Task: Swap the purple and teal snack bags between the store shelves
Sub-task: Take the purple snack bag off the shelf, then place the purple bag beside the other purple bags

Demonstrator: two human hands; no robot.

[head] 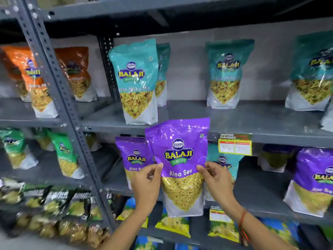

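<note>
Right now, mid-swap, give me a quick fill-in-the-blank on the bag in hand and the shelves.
1. Both hands, left and right, hold one ____ bag.
2. The words under the held bag's logo read Aloo ____.
3. The upper shelf in front holds standing ____ bags.
4. On the lower shelf, behind the right hand, stands one ____ bag among the purple ones.

Missing words: purple; Sev; teal; teal
</note>
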